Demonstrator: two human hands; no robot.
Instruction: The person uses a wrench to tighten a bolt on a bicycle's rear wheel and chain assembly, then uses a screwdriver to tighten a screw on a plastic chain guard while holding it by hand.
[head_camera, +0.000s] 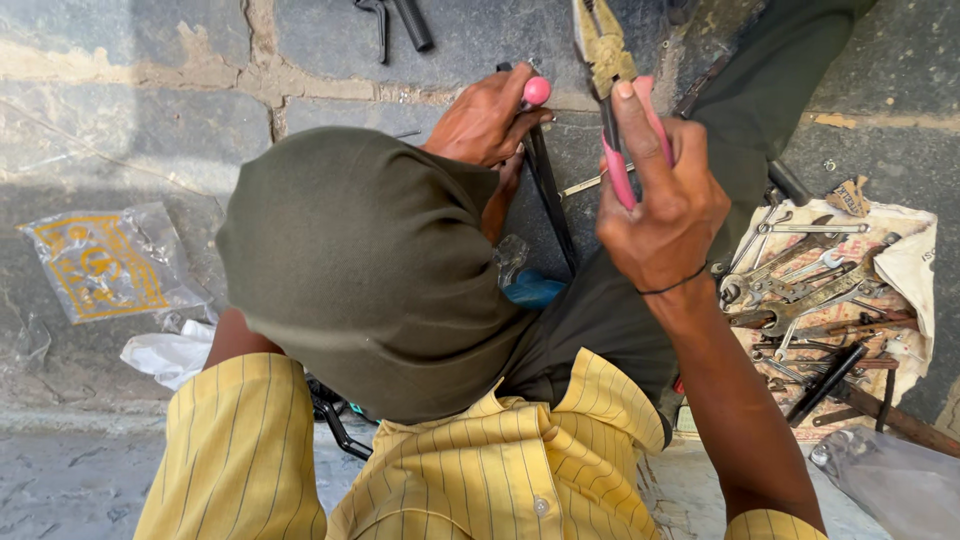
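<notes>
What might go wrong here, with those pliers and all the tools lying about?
The right hand holds the pink-handled pliers close to the left hand, which grips a pink-tipped tool; a slip might pinch fingers. The loose wrenches on the cloth beside the leg could scatter if bumped.

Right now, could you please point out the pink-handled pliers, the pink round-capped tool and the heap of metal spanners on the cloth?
Pink-handled pliers (607, 62): head view, on the metal jaw head.
Pink round-capped tool (537, 91): head view, on the cap.
Heap of metal spanners (800, 300): head view, on a middle spanner.
</notes>
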